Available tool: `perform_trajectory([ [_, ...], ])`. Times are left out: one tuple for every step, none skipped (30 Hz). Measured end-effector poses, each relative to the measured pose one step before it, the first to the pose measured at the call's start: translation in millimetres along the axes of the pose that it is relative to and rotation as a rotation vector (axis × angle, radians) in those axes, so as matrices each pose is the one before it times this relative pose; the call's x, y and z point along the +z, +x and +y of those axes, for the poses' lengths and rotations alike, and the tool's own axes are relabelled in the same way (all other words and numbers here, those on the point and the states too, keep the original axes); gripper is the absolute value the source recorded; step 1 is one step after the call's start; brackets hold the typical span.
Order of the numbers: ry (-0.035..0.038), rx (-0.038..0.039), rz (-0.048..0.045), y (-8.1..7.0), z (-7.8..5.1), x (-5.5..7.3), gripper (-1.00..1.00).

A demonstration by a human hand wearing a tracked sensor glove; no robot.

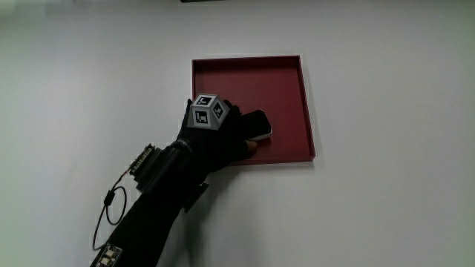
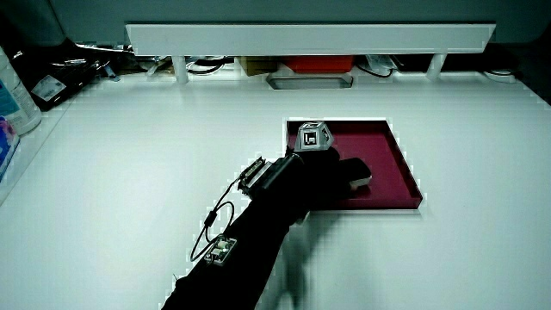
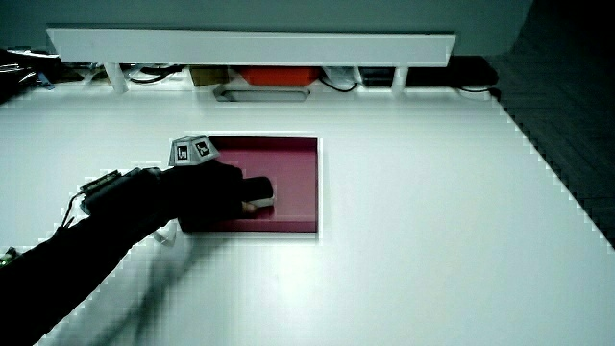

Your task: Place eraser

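A shallow dark red tray (image 1: pixel 286 81) lies on the white table, seen in both side views (image 2: pixel 392 151) (image 3: pixel 288 159). The gloved hand (image 1: pixel 230 133) reaches over the tray's edge nearest the person, with the patterned cube (image 1: pixel 207 112) on its back. Its fingers are curled around a black and white eraser (image 1: pixel 259 126), held low over the tray floor near that edge. The eraser also shows in both side views (image 2: pixel 357 175) (image 3: pixel 259 192), sticking out of the fingers. Whether it touches the tray floor I cannot tell.
A low white partition (image 2: pixel 310 39) stands at the table's edge farthest from the person, with cables and small items under it (image 2: pixel 308 80). A wire and small boards (image 1: pixel 111 204) hang along the forearm. A bottle (image 2: pixel 15 90) stands at the table's edge.
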Motion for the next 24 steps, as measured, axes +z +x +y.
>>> perform_trajectory([
  [-0.00615, 0.01034, -0.01974, 1.47, -3.83, 3.27, 0.00],
  [0.00824, 0.00330, 0.01092, 0.75, 0.86, -0.39, 0.00],
  [-0.00610, 0.00013, 0.00859, 0.85, 0.90, -0.54, 0.00],
  [-0.00088, 0.00234, -0.00283, 0.10, 0.07, -0.05, 0.00],
  [-0.00152, 0.00101, 0.00162, -0.07, -0.39, 0.27, 0.00],
  [-0.00279, -0.00226, -0.01631, -1.32, 1.10, -1.29, 0.00],
  [0.00085, 0.00170, 0.00550, -0.09, -0.27, 0.21, -0.03],
  [0.00646, -0.00419, -0.00503, 0.29, -0.15, 0.05, -0.06],
  [0.00442, 0.00015, 0.00454, 0.04, -0.23, 0.14, -0.09],
  [-0.00212, 0.00188, -0.00216, 0.19, -1.15, 0.71, -0.12],
  [0.00253, -0.00470, -0.00446, -1.20, 0.64, -0.63, -0.15],
  [-0.00553, 0.00326, -0.00676, -0.33, -0.40, 0.46, -0.18],
  [0.00175, 0.00166, -0.00322, 0.13, -0.37, 0.29, -0.21],
  [0.00931, -0.00184, 0.00208, 0.26, -0.76, 0.44, -0.24],
  [-0.00142, -0.00213, -0.00092, -0.34, 0.30, -0.01, -0.27],
  [0.00443, 0.00049, -0.01052, -1.00, 0.37, -0.71, -0.30],
  [0.00550, -0.00165, 0.00073, -0.87, -0.12, -0.15, -0.33],
  [0.00949, 0.00067, -0.00003, 0.40, -1.99, 1.20, -0.36],
  [0.00369, -0.00057, -0.00317, -0.48, -0.39, 0.27, -0.39],
  [0.00521, -0.00373, -0.01431, -1.97, 1.24, -1.26, -0.42],
  [0.00895, -0.00002, -0.00747, -0.69, -0.58, 0.27, -0.45],
  [0.00211, 0.00389, -0.00489, 1.19, -2.44, 2.11, -0.48],
  [0.00423, -0.00040, -0.00187, 0.32, -0.99, 1.05, -0.52],
  [0.00074, 0.00056, -0.01529, -0.62, -0.39, 0.52, -0.55],
])
